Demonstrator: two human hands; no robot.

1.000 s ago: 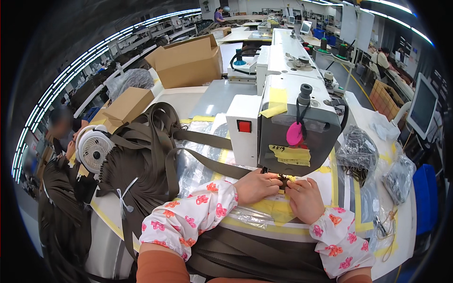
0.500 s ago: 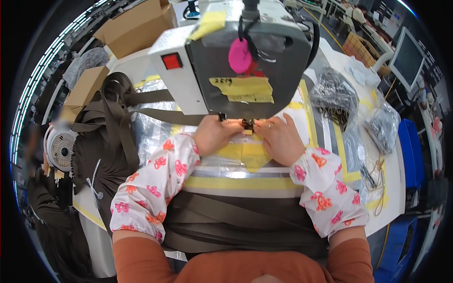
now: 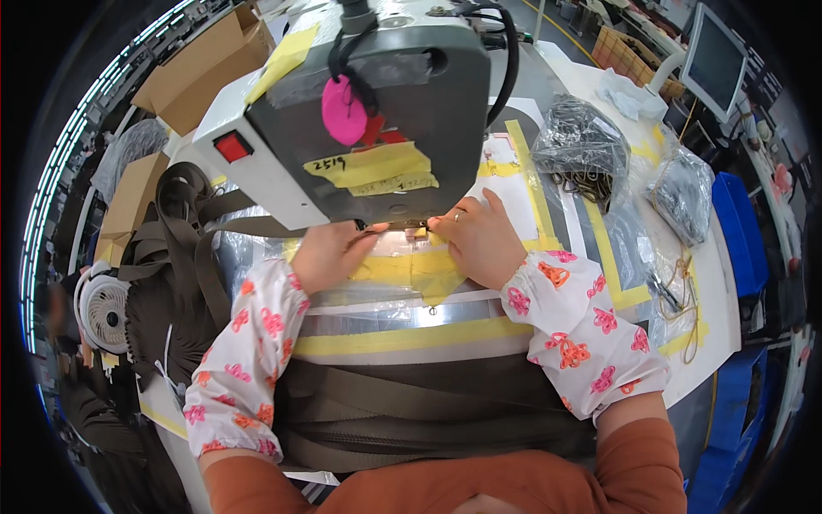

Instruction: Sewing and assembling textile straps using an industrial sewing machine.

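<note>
Head: strap [image 3: 248, 226] partly behind machine [image 3: 390, 107]

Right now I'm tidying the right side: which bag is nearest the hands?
The bag with cords at its lower edge, nearest the right hand; the other bags lie farther right.

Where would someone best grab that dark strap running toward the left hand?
Probably the bare stretch of strap beside the left hand, pinched across its long edges from the near side: it looks flat and uncovered, while the machine crowds its far side.
</note>
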